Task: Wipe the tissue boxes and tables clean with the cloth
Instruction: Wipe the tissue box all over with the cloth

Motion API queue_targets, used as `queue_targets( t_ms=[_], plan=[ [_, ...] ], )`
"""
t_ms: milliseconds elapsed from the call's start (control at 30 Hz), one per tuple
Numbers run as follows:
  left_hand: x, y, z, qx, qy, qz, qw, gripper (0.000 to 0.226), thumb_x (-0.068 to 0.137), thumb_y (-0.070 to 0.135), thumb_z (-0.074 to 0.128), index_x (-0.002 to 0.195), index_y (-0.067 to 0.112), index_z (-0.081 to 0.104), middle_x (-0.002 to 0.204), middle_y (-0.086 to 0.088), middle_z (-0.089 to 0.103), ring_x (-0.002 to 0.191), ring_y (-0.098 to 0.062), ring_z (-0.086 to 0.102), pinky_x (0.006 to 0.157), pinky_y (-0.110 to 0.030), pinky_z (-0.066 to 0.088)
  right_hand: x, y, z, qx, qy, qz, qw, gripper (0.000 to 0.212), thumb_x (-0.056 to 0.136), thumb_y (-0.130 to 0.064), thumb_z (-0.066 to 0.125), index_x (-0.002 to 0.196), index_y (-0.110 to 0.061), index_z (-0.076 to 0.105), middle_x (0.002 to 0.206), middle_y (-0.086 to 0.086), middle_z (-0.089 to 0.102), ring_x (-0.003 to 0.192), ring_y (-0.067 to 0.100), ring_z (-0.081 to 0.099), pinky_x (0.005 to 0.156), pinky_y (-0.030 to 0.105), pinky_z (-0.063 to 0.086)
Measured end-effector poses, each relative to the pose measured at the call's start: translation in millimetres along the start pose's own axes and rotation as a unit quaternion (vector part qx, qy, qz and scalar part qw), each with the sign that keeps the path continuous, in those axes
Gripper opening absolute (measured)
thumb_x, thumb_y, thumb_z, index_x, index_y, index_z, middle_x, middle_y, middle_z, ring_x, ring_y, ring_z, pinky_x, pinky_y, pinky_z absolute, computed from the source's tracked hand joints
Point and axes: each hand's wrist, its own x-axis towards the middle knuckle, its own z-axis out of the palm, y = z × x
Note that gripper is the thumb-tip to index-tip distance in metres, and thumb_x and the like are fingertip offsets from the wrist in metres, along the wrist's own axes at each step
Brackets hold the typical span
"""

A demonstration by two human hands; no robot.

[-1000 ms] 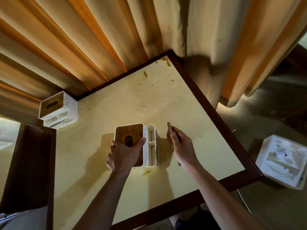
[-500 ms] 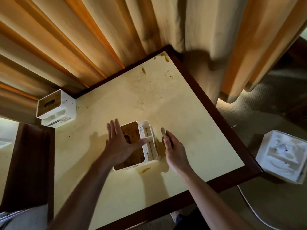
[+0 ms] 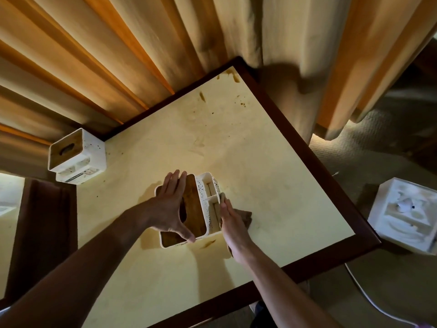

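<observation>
While the left hand (image 3: 169,209) lies spread, fingers straight, on the wooden lid of the tissue box (image 3: 191,209) mid-table (image 3: 272,174), the right hand (image 3: 230,218) presses the brown cloth (image 3: 246,216) flat against its right side. A second tissue box (image 3: 76,156) sits at the table's far-left corner, well apart.

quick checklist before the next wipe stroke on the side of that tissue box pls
1. Left hand steadying the tissue box: ok, flat on its wooden lid.
2. Cloth against the box's right side: ok, right hand presses it there.
3. Grip on the cloth: cannot tell, mostly hidden by the hand.
4. Box fully on the table: ok.
5. Table stains at far corner: not ok, unwiped.
6. Second tissue box: not ok, speckled.
</observation>
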Motion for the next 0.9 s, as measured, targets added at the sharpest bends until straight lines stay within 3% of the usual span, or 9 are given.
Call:
queue_targets(
  t_ms=[67,167,367,500,667,767,833,900],
  plan=[
    [2.1,1.2,1.0,0.022,-0.003,-0.003,1.000,0.175,0.037,0.082,0.080,0.136,0.023,-0.051,0.145,0.004,-0.056,0.133,-0.021,-0.051,0.121,-0.055,-0.006,5.0,0.9,3.8,0.003,-0.008,0.010,1.000,0.064,0.090,-0.071,0.021,0.150,-0.050,0.012,0.161,-0.015,0.016,0.147,0.012,0.019,0.120,0.048,0.022],
    [0.4,4.4,0.7,0.030,-0.002,-0.010,0.999,0.175,0.039,0.080,0.082,0.137,0.020,-0.049,0.147,0.000,-0.053,0.135,-0.024,-0.049,0.121,-0.053,-0.007,11.5,-0.5,8.5,0.000,-0.012,0.010,1.000,0.069,0.085,-0.078,0.021,0.148,-0.054,0.007,0.162,-0.014,0.012,0.148,0.013,0.016,0.119,0.051,0.022],
    [-3.5,8.7,0.0,0.022,0.014,-0.013,1.000,0.172,0.042,0.077,0.084,0.141,0.021,-0.046,0.153,0.002,-0.045,0.140,-0.023,-0.042,0.121,-0.049,-0.003,33.4,-22.7,3.0,-0.038,-0.031,-0.006,0.999,0.058,0.100,-0.058,0.021,0.153,-0.042,0.002,0.163,-0.014,0.001,0.150,0.011,0.005,0.122,0.047,0.015],
    [-2.2,6.6,1.9,0.019,0.023,-0.012,0.999,0.173,0.040,0.079,0.083,0.140,0.023,-0.046,0.154,0.005,-0.043,0.142,-0.023,-0.040,0.123,-0.051,0.001,52.7,-43.8,4.7,-0.066,-0.034,-0.052,0.996,0.057,0.101,-0.054,0.027,0.154,-0.035,0.014,0.163,-0.007,0.013,0.149,0.013,0.012,0.121,0.047,0.018],
    [-0.4,6.0,1.7,0.011,0.019,-0.013,1.000,0.173,0.039,0.079,0.083,0.137,0.027,-0.049,0.153,0.007,-0.045,0.140,-0.023,-0.042,0.123,-0.053,0.001,48.0,-44.4,7.4,-0.093,0.019,-0.166,0.982,0.040,0.106,-0.028,0.036,0.145,-0.029,0.044,0.151,-0.003,0.042,0.141,0.009,0.034,0.117,0.035,0.030],
    [0.5,4.9,3.0,0.011,0.019,-0.014,1.000,0.173,0.038,0.081,0.082,0.138,0.027,-0.048,0.153,0.006,-0.045,0.140,-0.023,-0.043,0.123,-0.055,0.002,33.0,-36.7,7.9,-0.079,0.009,-0.235,0.969,0.046,0.104,-0.004,0.038,0.144,-0.025,0.041,0.155,-0.001,0.036,0.145,0.006,0.025,0.119,0.025,0.022],
    [1.1,4.1,3.3,0.010,0.019,-0.012,1.000,0.173,0.037,0.082,0.081,0.138,0.027,-0.048,0.153,0.006,-0.045,0.140,-0.023,-0.043,0.122,-0.056,0.002,24.9,-32.2,4.7,-0.076,-0.014,-0.238,0.968,0.048,0.104,-0.007,0.039,0.143,-0.033,0.034,0.158,-0.004,0.029,0.147,0.006,0.021,0.121,0.030,0.019],
    [1.8,3.8,3.6,0.010,0.019,-0.010,1.000,0.173,0.037,0.083,0.080,0.139,0.026,-0.047,0.153,0.005,-0.045,0.140,-0.023,-0.043,0.123,-0.055,0.001,15.6,-23.9,0.0,-0.060,-0.039,-0.207,0.976,0.047,0.105,-0.014,0.040,0.149,-0.027,0.030,0.160,-0.009,0.021,0.146,0.001,0.017,0.122,0.032,0.017]
  ],
)
